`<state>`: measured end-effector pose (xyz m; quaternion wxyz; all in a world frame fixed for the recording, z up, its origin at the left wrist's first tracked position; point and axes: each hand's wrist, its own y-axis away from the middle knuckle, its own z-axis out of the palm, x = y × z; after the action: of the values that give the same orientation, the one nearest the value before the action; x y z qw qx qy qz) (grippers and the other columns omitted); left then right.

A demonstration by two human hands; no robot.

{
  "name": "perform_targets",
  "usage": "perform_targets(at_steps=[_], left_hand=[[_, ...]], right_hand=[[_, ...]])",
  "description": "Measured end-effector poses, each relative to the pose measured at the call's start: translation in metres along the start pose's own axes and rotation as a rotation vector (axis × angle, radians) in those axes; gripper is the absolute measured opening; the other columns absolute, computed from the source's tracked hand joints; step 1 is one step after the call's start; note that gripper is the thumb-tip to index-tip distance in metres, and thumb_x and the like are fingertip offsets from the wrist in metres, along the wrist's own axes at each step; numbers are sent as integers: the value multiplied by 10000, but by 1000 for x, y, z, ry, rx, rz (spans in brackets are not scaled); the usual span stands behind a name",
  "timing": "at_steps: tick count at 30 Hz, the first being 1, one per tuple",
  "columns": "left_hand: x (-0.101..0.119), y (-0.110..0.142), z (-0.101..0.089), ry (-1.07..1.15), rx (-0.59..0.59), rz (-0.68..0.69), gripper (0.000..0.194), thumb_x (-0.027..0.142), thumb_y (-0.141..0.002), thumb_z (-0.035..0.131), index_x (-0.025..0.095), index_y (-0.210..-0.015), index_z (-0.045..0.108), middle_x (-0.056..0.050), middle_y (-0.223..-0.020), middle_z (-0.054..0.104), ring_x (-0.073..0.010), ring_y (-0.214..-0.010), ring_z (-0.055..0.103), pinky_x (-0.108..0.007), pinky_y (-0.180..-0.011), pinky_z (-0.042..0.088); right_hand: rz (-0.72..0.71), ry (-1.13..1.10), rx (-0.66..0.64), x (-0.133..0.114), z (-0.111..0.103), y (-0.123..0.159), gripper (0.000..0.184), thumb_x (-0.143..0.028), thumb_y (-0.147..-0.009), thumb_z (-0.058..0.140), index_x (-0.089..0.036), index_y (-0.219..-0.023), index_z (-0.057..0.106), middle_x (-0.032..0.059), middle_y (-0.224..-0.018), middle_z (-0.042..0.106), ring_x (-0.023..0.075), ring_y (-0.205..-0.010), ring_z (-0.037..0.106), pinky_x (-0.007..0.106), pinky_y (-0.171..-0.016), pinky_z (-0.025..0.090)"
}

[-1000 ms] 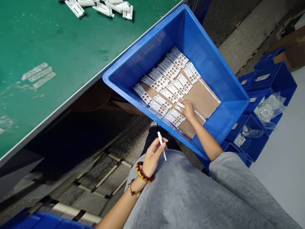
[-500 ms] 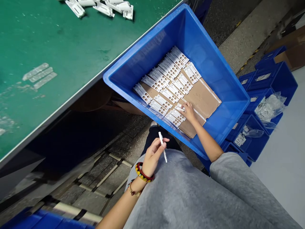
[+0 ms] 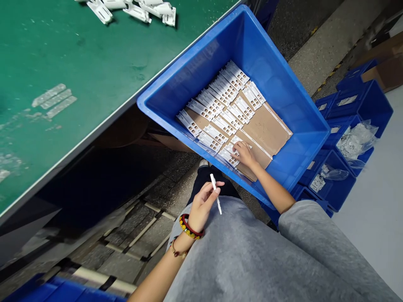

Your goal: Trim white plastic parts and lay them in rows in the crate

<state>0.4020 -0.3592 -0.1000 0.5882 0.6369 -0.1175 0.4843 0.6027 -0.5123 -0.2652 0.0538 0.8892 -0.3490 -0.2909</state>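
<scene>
My left hand (image 3: 201, 206), in front of my body, pinches a thin white plastic strip (image 3: 215, 193) between thumb and fingers. Down in the large blue bin (image 3: 185, 136), my right hand (image 3: 244, 154) rests over the near row of flat white plastic strips with square holes (image 3: 231, 151). Its fingers are apart and touch the strips; it covers part of them. Several rows of the same strips (image 3: 217, 94) lie side by side on a brown cardboard sheet (image 3: 266, 130).
A green-topped table (image 3: 103, 71) borders the bin on the left, with several white plastic parts (image 3: 137, 11) at its far edge. Smaller blue bins (image 3: 335, 180) holding bagged white parts stand at right. A pipe frame (image 3: 138, 230) is at lower left.
My right hand has shifted slightly toward the near left over the row of strips, and its fingers have spread from the strip they were on. My left hand stays almost still with its strip.
</scene>
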Motion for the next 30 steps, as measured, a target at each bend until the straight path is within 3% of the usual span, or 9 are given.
perform_targets(at_steps=[6, 11, 13, 17, 20, 23, 27, 30], left_hand=[[-1, 0, 0, 97, 11, -75, 363, 484, -715, 736, 182, -916, 719, -2, -735, 563, -118, -599, 434, -250, -547, 372], [-3, -1, 0, 172, 22, -118, 376, 514, -654, 780, 187, -752, 622, 45, -610, 501, -90, -507, 417, -227, -468, 361], [-3, -1, 0, 178, 13, -127, 387, 496, -631, 799, 186, -710, 582, 60, -572, 474, -78, -473, 401, -218, -443, 348], [-2, -1, 4, 167, 18, -125, 365, 418, -569, 833, 180, -670, 576, 63, -534, 488, -85, -475, 429, -226, -480, 391], [0, -2, 9, 70, 41, -31, 290, 366, -574, 816, 172, -716, 653, 8, -641, 610, -125, -563, 514, -251, -553, 445], [1, -1, 13, -73, 31, 105, 208, 343, -635, 777, 177, -738, 704, -22, -704, 648, -136, -581, 516, -253, -554, 441], [-1, 1, 12, -200, -12, 267, 244, 361, -748, 717, 185, -916, 719, -62, -837, 656, -148, -606, 559, -275, -574, 487], [-5, 1, 7, -445, -44, 471, 393, 339, -838, 637, 199, -1205, 635, -144, -1168, 635, -251, -969, 639, -372, -822, 536]], right_hand=[[27, -30, -5, -13, -1, 3, 71, -187, -835, 642, -210, -853, 576, 77, -996, 568, 244, -968, 479, 350, -860, 383], [5, -77, -22, -32, -12, 8, 148, -235, -833, 665, -219, -744, 548, 37, -883, 562, 206, -881, 485, 319, -830, 394], [24, -167, 15, -49, -25, 13, 196, -296, -896, 594, -210, -725, 548, 27, -832, 550, 187, -833, 501, 306, -796, 410], [-17, -568, 94, -98, -67, 34, 388, -437, -984, 410, -200, -747, 606, 27, -846, 554, 153, -770, 529, 282, -712, 442], [-165, -677, -97, -135, -97, 54, 296, -494, -898, 572, -220, -866, 679, 33, -947, 596, 130, -690, 527, 275, -666, 463], [-164, -670, -189, -157, -112, 68, 263, -466, -868, 629, -233, -967, 703, 39, -946, 629, 145, -731, 572, 281, -704, 487], [-46, -935, -134, -153, -113, 69, 282, -468, -904, 578, -213, -940, 692, 46, -920, 657, 183, -894, 632, 315, -827, 509], [175, -1131, 94, -115, -105, 52, 346, -511, -945, 474, -235, -1096, 619, 29, -878, 643, 162, -783, 638, 294, -717, 530]])
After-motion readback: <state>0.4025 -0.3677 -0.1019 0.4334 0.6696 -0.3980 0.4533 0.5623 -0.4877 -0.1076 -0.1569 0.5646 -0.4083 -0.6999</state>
